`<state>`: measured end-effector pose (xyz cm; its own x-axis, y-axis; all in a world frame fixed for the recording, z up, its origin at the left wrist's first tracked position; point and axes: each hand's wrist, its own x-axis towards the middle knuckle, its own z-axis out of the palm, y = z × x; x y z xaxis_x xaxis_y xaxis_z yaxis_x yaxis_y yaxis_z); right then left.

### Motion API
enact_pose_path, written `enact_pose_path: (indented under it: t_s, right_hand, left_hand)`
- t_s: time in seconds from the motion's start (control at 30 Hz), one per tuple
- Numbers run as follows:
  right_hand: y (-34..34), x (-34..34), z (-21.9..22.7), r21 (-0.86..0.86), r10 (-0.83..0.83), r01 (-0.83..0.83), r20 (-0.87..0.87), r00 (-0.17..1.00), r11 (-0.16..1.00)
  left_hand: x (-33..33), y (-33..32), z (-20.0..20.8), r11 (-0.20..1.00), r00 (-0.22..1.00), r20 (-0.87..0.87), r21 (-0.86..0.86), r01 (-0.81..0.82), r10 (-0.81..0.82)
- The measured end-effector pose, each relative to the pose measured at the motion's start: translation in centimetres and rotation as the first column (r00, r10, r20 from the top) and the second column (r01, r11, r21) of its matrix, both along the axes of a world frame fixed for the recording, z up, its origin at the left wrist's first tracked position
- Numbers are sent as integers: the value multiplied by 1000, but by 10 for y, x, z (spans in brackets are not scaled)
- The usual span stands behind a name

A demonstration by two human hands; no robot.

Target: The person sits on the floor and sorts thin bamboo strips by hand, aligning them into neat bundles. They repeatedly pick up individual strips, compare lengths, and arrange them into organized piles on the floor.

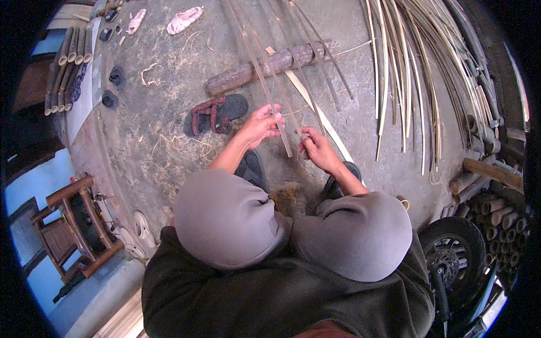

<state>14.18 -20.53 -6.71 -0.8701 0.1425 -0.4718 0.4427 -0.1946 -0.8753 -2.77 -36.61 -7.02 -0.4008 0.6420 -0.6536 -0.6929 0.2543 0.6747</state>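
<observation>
My left hand (260,125) is closed around a long brown bamboo strip (265,87), its thumb pressed on the strip near the lower end. A second thin bamboo strip (284,96) runs beside it to my right hand (316,151), whose curled fingers pinch its near end. Both strips slope away over a short brown log (242,77) lying on the floor. More dark strips (340,72) rest across the log to the right. A wider pale strip (315,107) passes under them toward my right foot. A black and red sandal (217,114) lies left of my left hand.
Many long split bamboo strips (403,73) are spread at the right. Pink slippers (185,20) lie far left among shavings. A wooden chair (73,225) stands at left, a motorbike wheel (453,253) at lower right, by stacked bamboo tubes (501,222). My knees are bent below my hands.
</observation>
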Motion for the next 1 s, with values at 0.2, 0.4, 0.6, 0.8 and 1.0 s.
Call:
enact_pose_path:
  t_s: [0.2, 0.4, 0.6, 0.8, 1.0]
  right_hand:
    - [9, -5, 7, -56, 67, -69, -31, 997, 996]
    - [11, -9, 12, -81, 80, -75, 61, 995, 994]
    - [17, -11, 11, 71, 120, -119, -17, 993, 990]
    - [79, -8, 3, 587, -260, 232, -37, 965, 776]
    - [66, -11, -10, 538, 33, -55, 51, 998, 841]
  left_hand:
    - [7, 6, 9, 994, 999, 4, 97, -42, 42]
    - [8, 11, 4, 998, 999, 42, 68, -10, 7]
    - [10, 15, 10, 1000, 1000, -13, 4, -1, 1]
    - [6, 10, 11, 1000, 1000, -12, -30, 3, -3]
    - [4, 21, 5, 1000, 1000, 6, -9, -9, 9]
